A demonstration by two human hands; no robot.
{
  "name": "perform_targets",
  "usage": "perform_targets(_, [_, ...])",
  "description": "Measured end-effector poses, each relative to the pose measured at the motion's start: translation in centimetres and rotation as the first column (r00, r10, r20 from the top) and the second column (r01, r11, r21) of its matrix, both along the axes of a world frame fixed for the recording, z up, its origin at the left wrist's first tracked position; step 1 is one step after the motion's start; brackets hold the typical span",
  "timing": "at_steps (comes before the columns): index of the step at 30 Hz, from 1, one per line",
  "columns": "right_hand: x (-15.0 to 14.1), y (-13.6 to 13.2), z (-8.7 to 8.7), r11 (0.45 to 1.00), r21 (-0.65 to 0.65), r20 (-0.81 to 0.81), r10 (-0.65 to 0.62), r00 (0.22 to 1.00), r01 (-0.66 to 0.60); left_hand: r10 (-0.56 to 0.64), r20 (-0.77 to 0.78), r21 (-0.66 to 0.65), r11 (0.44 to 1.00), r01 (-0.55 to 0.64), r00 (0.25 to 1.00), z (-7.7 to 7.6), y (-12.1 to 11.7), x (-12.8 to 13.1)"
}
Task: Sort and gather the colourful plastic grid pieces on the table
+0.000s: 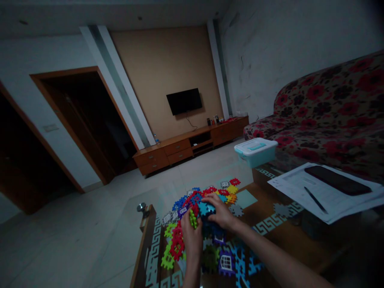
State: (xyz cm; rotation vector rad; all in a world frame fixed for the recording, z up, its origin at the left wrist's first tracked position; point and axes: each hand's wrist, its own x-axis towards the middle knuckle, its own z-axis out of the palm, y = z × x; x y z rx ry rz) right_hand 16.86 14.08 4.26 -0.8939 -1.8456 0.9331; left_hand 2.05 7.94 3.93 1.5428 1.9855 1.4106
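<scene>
A heap of colourful interlocking plastic tiles [210,193], red, blue, green, yellow and purple, lies on a glass-topped table [270,224]. My left hand [192,236] is closed on a green tile [192,219] held upright. My right hand [220,211] grips a blue tile [206,208] right beside it; the two pieces meet between my hands. More tiles, among them a purple one with a window [226,262], lie under my forearms.
Papers [324,192] with a pen [315,199] and a dark phone [337,180] lie on the table at right. A teal lidded box [256,151] stands at the far edge. A floral sofa [330,116] runs along the right; a TV cabinet [189,146] stands against the back wall.
</scene>
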Motion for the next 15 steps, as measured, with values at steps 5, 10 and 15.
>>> perform_targets(5, [-1.9, 2.1, -0.3, 0.987, 0.006, 0.032, -0.159, 0.987, 0.159, 0.043, 0.110, -0.011, 0.999, -0.042, 0.993, 0.1, 1.3, -1.5])
perform_targets(10, [-2.7, 2.7, -0.1, 0.993, 0.072, 0.083, -0.096, 0.992, 0.090, 0.019, 0.067, 0.010, 1.000, -0.020, 0.998, -0.6, 0.7, -2.6])
perform_targets(15, [-0.4, 2.5, 0.6, 0.990, 0.102, 0.162, -0.113, 0.980, 0.097, 0.106, -0.127, -0.006, 0.994, -0.108, 0.986, -2.9, -0.6, -5.0])
